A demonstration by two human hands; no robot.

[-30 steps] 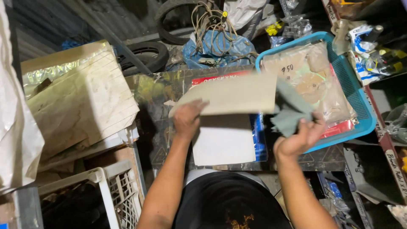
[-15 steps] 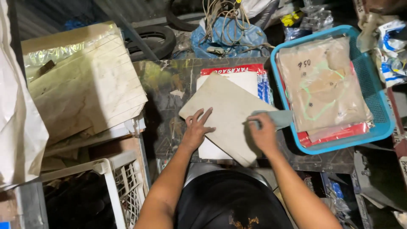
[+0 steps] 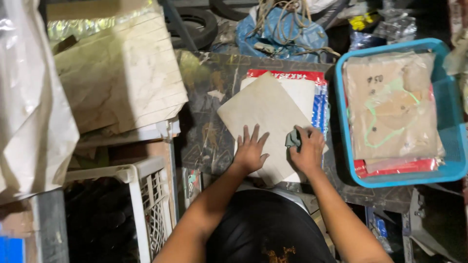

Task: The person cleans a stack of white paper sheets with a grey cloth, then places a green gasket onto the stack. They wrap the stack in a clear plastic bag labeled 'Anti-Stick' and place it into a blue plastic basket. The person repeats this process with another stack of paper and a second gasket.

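**Board laid flat, cloth pressed onto it**

The pale board (image 3: 265,122) now lies flat on the dark patterned tabletop (image 3: 204,97), turned at an angle so one corner points toward 12 o'clock. A second ago it was lifted and held between both hands; half a second ago it was already coming down. It now rests on the surface and on the red-edged packet (image 3: 302,83) beneath it, so neither hand bears its weight any longer.

The left hand (image 3: 250,152) lies open, fingers spread, palm flat on the board's near half, pinning it. The right hand (image 3: 308,151) sits at 3 o'clock from the left, closed around a small grey-green cloth (image 3: 292,140) that it presses against the board near its right edge. The board thus lies under both hands, reaching away from them toward 12 o'clock.

Farther out, at 3 o'clock, a blue plastic basket (image 3: 451,170) holds bagged brown sheets. At 10 o'clock a stack of pale slabs (image 3: 117,73) leans, and a white crate (image 3: 141,195) stands at 8 o'clock.
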